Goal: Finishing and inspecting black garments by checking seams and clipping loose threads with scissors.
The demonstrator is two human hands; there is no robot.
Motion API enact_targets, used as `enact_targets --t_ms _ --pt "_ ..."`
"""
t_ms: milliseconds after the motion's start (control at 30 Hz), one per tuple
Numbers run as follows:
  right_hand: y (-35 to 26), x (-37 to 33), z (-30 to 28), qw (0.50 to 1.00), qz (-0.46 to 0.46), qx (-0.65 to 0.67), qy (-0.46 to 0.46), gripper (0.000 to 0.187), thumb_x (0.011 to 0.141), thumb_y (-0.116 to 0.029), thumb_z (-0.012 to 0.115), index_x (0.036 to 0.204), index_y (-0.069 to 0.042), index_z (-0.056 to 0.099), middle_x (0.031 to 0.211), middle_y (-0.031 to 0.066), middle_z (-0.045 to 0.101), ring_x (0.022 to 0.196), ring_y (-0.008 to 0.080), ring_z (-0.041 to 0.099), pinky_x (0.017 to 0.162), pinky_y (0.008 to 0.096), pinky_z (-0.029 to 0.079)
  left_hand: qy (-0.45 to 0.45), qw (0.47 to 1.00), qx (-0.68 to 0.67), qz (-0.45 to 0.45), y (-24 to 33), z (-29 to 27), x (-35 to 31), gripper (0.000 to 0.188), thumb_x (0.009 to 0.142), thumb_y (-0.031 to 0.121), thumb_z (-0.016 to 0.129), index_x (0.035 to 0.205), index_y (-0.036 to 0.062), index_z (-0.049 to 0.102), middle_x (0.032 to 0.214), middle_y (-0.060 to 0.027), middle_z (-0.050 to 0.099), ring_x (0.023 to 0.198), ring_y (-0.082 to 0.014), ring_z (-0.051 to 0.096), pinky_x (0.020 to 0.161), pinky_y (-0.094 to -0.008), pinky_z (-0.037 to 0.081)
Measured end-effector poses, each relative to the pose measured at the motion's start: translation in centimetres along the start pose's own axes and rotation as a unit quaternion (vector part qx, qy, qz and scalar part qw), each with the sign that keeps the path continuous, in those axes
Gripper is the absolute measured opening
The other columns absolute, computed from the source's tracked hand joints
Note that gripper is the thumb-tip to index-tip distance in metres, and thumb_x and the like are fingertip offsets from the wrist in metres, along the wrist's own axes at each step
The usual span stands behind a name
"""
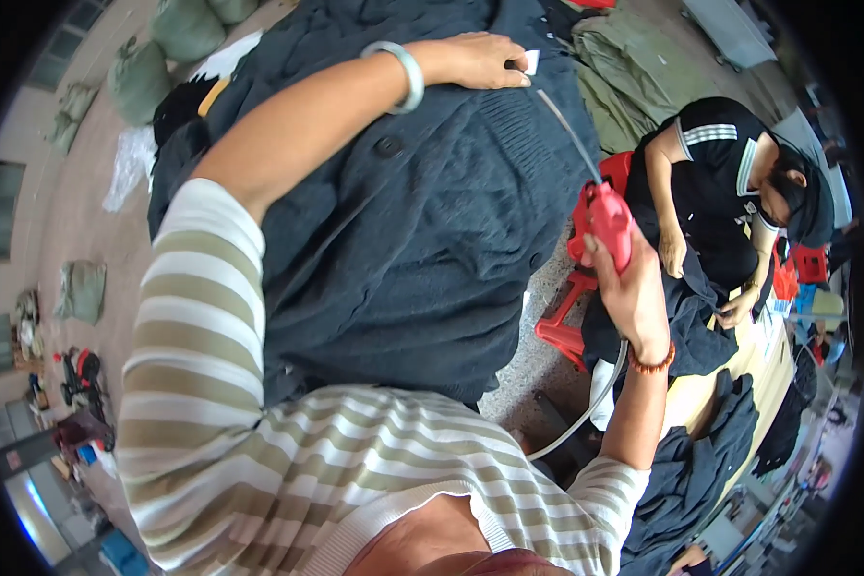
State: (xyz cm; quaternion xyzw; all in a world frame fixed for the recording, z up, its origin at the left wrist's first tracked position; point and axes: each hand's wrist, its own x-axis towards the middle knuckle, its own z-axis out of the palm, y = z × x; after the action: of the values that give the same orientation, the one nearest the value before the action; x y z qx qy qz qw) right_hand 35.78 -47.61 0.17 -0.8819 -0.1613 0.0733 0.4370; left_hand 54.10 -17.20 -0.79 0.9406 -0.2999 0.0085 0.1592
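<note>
A dark grey knit cardigan (394, 250) with buttons and ribbed edges spreads in front of me. My left hand (485, 61) reaches across its far part, fingers closed on a small white tag (532, 63) by the garment's edge. In my right hand (636, 293) is a red air blow gun (610, 221), gripped round its handle. Its long thin metal nozzle (568, 136) points up and left, the tip just short of my left fingertips and apart from them. A pale hose (590, 408) runs down from the gun past my right wrist.
To the right, another person (730, 192) in black bends over dark cloth (686, 307). A red plastic stool (564, 326) stands between us. More dark garments (691, 461) lie on a pale table at lower right. Green sacks (184, 34) sit at far left; olive cloth (629, 72) lies beyond.
</note>
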Motion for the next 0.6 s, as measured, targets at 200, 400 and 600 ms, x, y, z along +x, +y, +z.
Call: enact_targets --t_ms 200,400,600 --pt "-5.4 -7.8 5.8 0.954 -0.241 0.004 -0.18 0.029 0.083 -0.006 0.075 0.11 -0.001 0.066 0.096 0.0147 0.068 0.085 0.033 0.069 0.074 0.038 0.055 0.087 0.994 -0.041 0.048 6.0 -7.7 -17.9 0.037 0.094 0.033 0.065 0.118 0.0049 0.067 0.117 -0.0114 0.067 0.111 -0.0293 0.061 0.097 -0.0393 0.047" --pt "-10.2 -9.8 17.6 0.857 -0.372 0.061 -0.351 0.053 0.077 -0.008 0.069 0.129 -0.005 0.056 0.098 0.0135 0.062 0.09 0.0328 0.062 0.081 0.0419 0.051 0.133 0.987 -0.044 -0.073 10.3 -10.0 -32.5 0.022 0.091 0.01 0.07 0.112 0.0037 0.07 0.101 -0.0082 0.068 0.095 -0.0231 0.062 0.086 -0.0329 0.049" --pt "-12.8 -12.7 34.0 0.805 -0.485 0.07 -0.334 0.047 0.089 -0.017 0.064 0.134 -0.009 0.052 0.097 0.013 0.062 0.091 0.032 0.061 0.083 0.0424 0.048 0.225 0.961 -0.155 -0.043 11.0 -9.7 -39.6 0.026 0.084 0.015 0.073 0.107 0.0031 0.068 0.093 -0.0114 0.066 0.086 -0.0258 0.064 0.077 -0.0354 0.05"
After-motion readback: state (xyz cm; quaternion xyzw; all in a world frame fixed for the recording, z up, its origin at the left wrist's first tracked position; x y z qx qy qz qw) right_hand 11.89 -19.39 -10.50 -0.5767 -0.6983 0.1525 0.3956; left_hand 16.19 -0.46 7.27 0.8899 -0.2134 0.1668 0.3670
